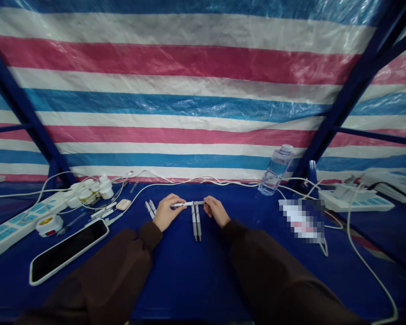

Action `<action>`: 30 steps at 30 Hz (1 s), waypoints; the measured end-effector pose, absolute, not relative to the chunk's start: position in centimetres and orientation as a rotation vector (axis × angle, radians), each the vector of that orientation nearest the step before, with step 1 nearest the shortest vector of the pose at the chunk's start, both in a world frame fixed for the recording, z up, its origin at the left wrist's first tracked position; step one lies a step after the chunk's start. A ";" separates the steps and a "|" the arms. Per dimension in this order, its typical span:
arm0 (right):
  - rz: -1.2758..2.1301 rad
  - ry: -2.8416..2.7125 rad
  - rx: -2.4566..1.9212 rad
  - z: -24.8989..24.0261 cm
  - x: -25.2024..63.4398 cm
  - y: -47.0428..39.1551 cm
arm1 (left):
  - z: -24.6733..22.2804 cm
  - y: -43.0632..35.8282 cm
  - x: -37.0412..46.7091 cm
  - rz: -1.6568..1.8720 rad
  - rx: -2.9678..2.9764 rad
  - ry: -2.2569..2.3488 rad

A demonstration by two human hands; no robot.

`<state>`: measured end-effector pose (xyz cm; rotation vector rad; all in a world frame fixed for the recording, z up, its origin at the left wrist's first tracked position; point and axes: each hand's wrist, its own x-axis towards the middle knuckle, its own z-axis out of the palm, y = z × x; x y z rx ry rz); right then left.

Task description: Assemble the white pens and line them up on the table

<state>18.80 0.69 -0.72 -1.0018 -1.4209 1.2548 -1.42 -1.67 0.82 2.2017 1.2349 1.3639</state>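
A white pen with a grey end (189, 204) lies crosswise between my two hands. My left hand (167, 212) pinches its white end, and the fingertips of my right hand (217, 211) close on its grey end. Directly below it, two pens (196, 223) of the same white and grey rest side by side on the blue tabletop (192, 280), pointing toward me. Just left of my left hand are more white pens (150, 208), partly covered by that hand.
At left are a phone (69, 250), a long power strip (27, 221), plugs and a small pale case (123, 204). White cables (162, 183) run along the back. A clear bottle (276, 170) stands back right, near a blurred-out item (302, 221) and another power strip (355, 201).
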 end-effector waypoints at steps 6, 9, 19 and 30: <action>1.214 -1.528 -1.037 -0.5 18.8 0.5 | 0.8 -1.6 -1.5 1.372 2.211 1.243; 1.148 -1.603 -1.093 -0.2 18.9 0.2 | 0.8 -1.6 -1.5 1.371 2.207 1.248; 1.303 -1.495 -0.943 -0.3 18.9 0.4 | 0.6 -1.5 -1.6 1.407 2.218 1.257; 1.321 -1.507 -1.020 0.0 18.8 0.3 | 0.9 -1.6 -1.7 1.413 2.255 1.298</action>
